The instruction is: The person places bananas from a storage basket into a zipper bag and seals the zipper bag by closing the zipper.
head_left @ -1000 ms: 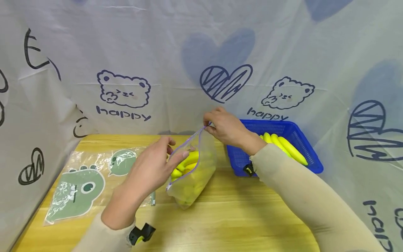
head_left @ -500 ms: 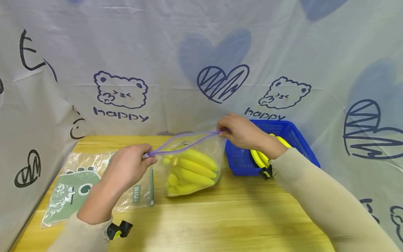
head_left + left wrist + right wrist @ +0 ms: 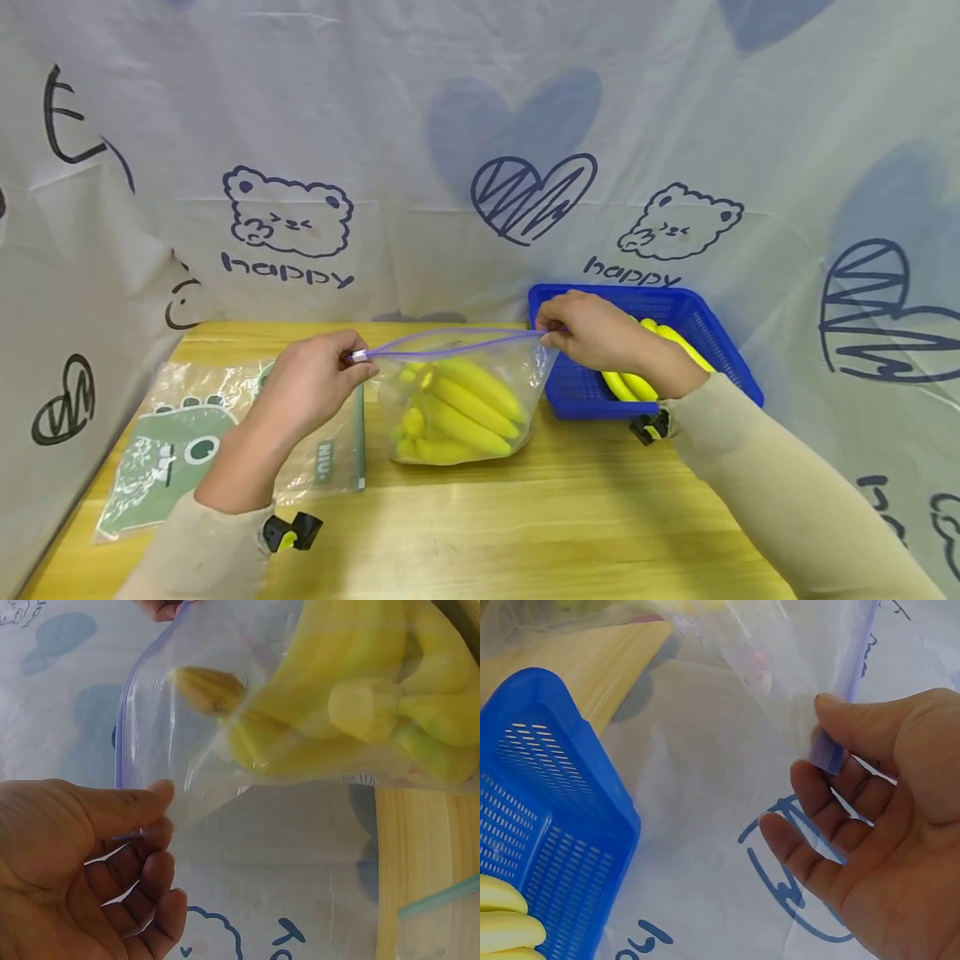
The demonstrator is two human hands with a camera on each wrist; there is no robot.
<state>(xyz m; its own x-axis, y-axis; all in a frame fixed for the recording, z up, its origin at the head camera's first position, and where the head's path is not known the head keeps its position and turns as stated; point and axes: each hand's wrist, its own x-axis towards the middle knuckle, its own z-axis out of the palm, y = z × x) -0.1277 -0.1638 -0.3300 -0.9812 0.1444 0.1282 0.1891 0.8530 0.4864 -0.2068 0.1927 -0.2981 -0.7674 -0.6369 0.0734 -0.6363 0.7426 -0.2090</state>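
Note:
A clear zip bag [image 3: 536, 392] with a purple zip edge hangs between my two hands, its base at the wooden table. Inside it lies a bunch of yellow bananas [image 3: 465, 408]. My left hand [image 3: 311, 387] pinches the bag's left top corner, beside a white slider [image 3: 359, 356]. In the left wrist view the thumb and forefinger [image 3: 154, 832] meet on the plastic. At the opposite top corner, my right hand [image 3: 600, 333] pinches the end of the purple zip strip [image 3: 827, 752] between thumb and fingers. The two zip edges stand slightly apart in the middle.
A blue plastic basket [image 3: 570, 408] with more bananas [image 3: 630, 385] stands at the right, partly behind my right hand. Flat on the table at the left lies another clear bag [image 3: 176, 458] with a green dinosaur print. A printed cloth [image 3: 420, 250] hangs behind the table [image 3: 480, 533].
My left hand, earlier open beside the bag's mouth, has taken its left corner. The right hand has moved right and slightly down, and the bag is now stretched wide.

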